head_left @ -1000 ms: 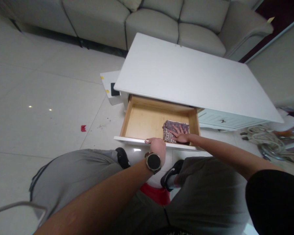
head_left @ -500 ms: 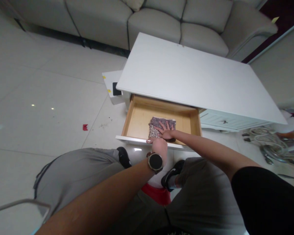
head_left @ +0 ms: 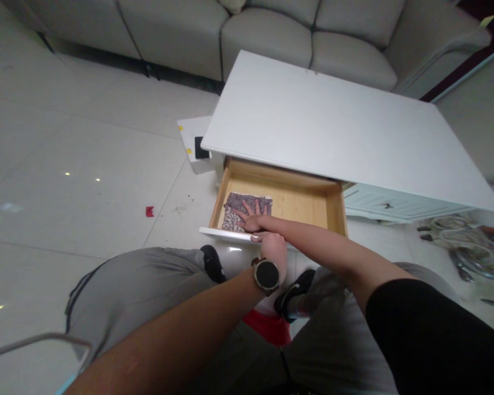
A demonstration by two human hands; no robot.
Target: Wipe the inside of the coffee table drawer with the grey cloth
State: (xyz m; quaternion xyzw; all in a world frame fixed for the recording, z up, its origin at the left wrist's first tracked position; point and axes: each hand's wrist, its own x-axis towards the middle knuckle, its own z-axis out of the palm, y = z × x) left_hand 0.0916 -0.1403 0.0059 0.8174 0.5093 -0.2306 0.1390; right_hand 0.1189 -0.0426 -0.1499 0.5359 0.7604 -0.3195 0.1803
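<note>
A folded patterned cloth (head_left: pixel 241 202), purple-grey with a leopard-like print, lies at the left side inside the pulled-out wooden drawer (head_left: pixel 304 206). Flat on top of it rests my right hand (head_left: pixel 253 215), fingers spread. My left hand (head_left: pixel 273 244), with a watch on the wrist, is at the drawer's white front edge, its fingers bent over the top of the front panel. My right forearm passes just above the left hand.
The drawer belongs to a white table (head_left: pixel 333 126). Beyond it stands a grey sofa (head_left: pixel 267 46). A white box (head_left: pixel 193 129) is left of the table, a red scrap (head_left: pixel 149 211) on the floor, coiled cables (head_left: pixel 456 236) at the right.
My right hand and the cloth under it have moved left inside the drawer. My left hand stays at the drawer front. The view has shifted slightly.
</note>
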